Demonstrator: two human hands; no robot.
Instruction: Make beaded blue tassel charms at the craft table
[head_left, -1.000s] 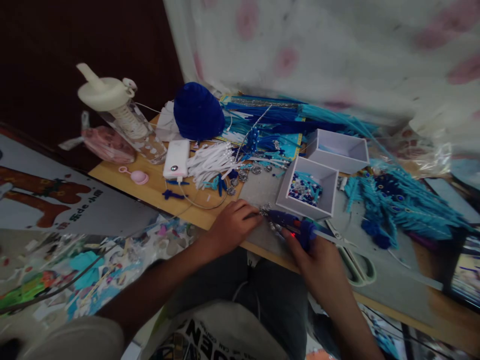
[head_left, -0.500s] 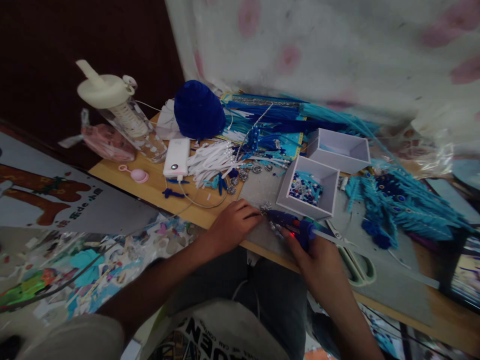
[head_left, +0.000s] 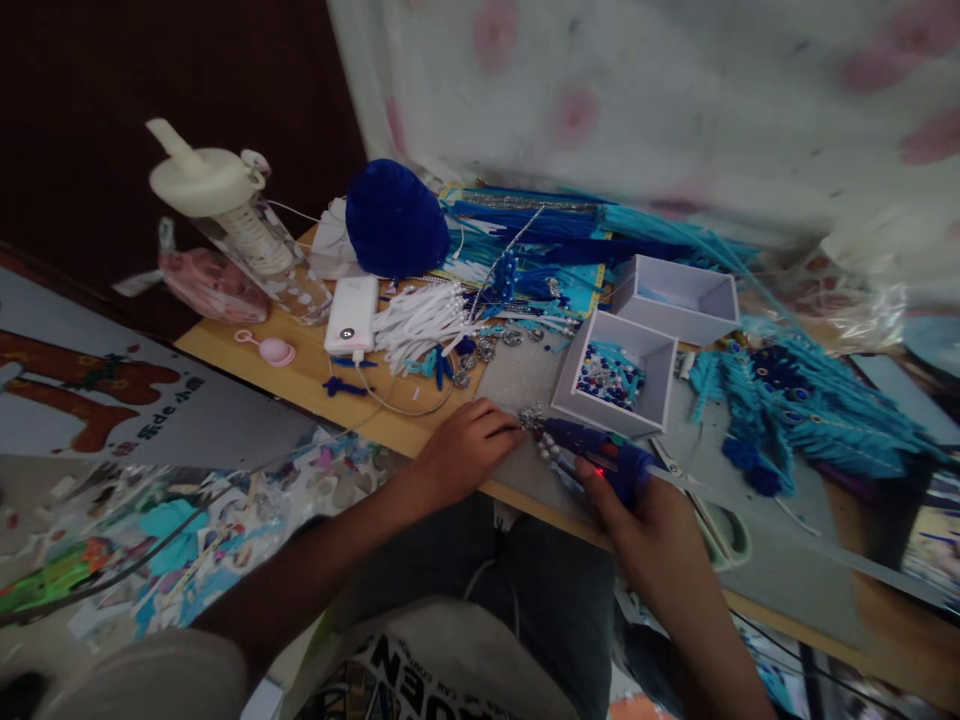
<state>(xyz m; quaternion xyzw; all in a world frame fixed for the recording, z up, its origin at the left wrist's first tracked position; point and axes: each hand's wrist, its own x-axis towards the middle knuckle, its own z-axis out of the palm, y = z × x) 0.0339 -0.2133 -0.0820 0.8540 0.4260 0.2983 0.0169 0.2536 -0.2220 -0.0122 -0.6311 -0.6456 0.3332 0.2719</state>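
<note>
My right hand (head_left: 645,525) is wrapped round a dark blue hot glue gun (head_left: 596,452) with a small red light. A long translucent glue stick (head_left: 795,542) runs out of its back to the right. The gun's nozzle points left at a small silver ornament (head_left: 531,414) on the grey mat. My left hand (head_left: 480,445) has its fingers closed together at the ornament's left side, and the fingertips pinch its edge. Silvery beads (head_left: 549,446) lie just below the nozzle. Scissors with pale green handles (head_left: 724,535) rest on the mat, partly behind my right hand.
Past the gun stands a white box of beads (head_left: 615,375), with a second white box (head_left: 679,300) behind it. Turquoise feather-like pieces (head_left: 832,410) lie to the right. White stems (head_left: 424,320), a power bank (head_left: 352,315), a blue cone (head_left: 396,220) and a bottle (head_left: 255,235) stand left.
My right hand and the glue gun have shifted slightly right, and the glue stick has moved with them. My left hand stays in place by the ornament.
</note>
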